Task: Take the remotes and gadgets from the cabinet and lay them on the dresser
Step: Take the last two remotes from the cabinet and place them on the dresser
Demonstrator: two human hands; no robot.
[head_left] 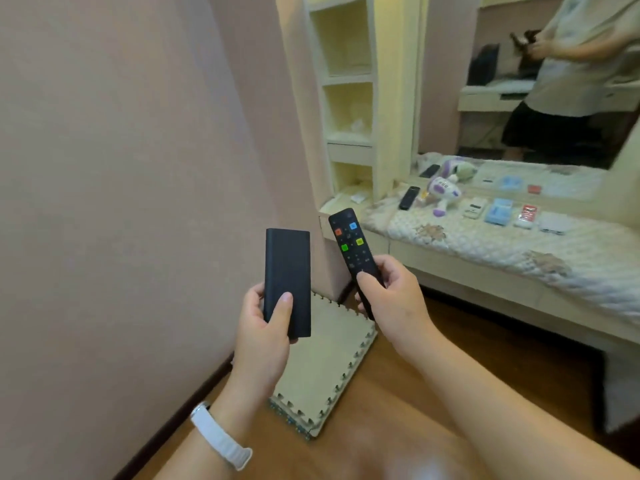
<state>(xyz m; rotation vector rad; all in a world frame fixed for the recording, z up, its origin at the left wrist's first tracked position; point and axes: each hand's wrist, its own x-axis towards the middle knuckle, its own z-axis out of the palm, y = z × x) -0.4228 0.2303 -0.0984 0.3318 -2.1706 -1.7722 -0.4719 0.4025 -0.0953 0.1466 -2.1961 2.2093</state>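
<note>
Left hand (263, 327) grips a plain black gadget (287, 282); right hand (391, 292) clasps a remote (353, 247) with coloured buttons, lettering unreadable, both held short of the dresser (485, 268).

Pink wall (121, 168), wooden floor (398, 393), cream shelves (346, 77), mirror (519, 81), foam mat (325, 368)

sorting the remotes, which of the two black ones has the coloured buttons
The remote held in the right hand: it shows red, blue, green and yellow buttons. The other black remote, lying on the dresser beside the plush toy, shows none.
</note>
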